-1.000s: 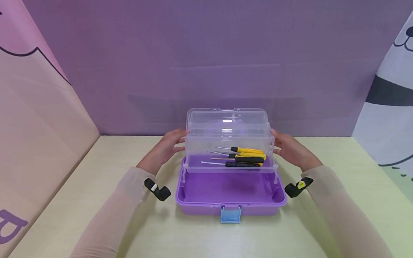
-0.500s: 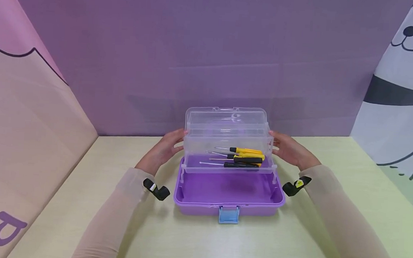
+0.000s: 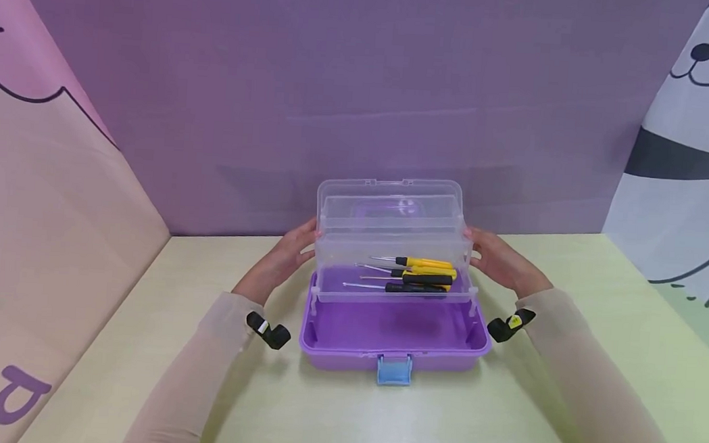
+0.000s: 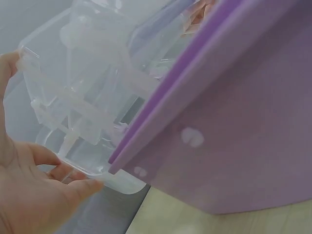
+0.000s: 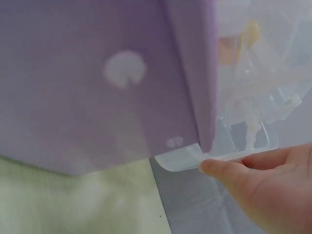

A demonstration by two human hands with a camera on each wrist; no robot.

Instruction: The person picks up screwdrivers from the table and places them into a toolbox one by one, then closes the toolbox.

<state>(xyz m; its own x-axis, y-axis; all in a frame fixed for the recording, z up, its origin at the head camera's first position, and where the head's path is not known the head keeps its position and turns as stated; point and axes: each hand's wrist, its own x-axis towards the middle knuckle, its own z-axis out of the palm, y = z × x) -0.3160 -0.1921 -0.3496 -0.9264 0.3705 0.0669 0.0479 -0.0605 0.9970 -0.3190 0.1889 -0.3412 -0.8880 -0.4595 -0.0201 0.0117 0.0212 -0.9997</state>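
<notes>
A purple toolbox [image 3: 346, 363] stands on the table with its clear lid [image 3: 343, 204] raised and leaning back. Above the base's back half hangs a clear tray [image 3: 335, 257] holding several small screwdrivers [image 3: 427, 279] with black or yellow handles. My left hand [image 3: 275, 264] grips the lid's left side; in the left wrist view, one fingertip of the left hand [image 4: 44, 190] meets an upper plastic corner and others touch the lower rim. On the opposite side my right hand [image 3: 506, 263] holds the lid, with fingertips at its rim in the right wrist view. The remaining fingers are partly hidden.
A light blue latch [image 3: 394, 370] hangs at the toolbox's front. Purple cloth [image 3: 363, 80] rises behind the table [image 3: 342, 424], close behind the lid. Printed cloth panels stand left [image 3: 55, 230] and right [image 3: 684, 214]. Each wrist wears a small black camera [image 3: 268, 330].
The lid's top edge has risen slightly, and the clear tray with the screwdrivers has shifted a little down and forward. Both hands stay at the sides of the lid.
</notes>
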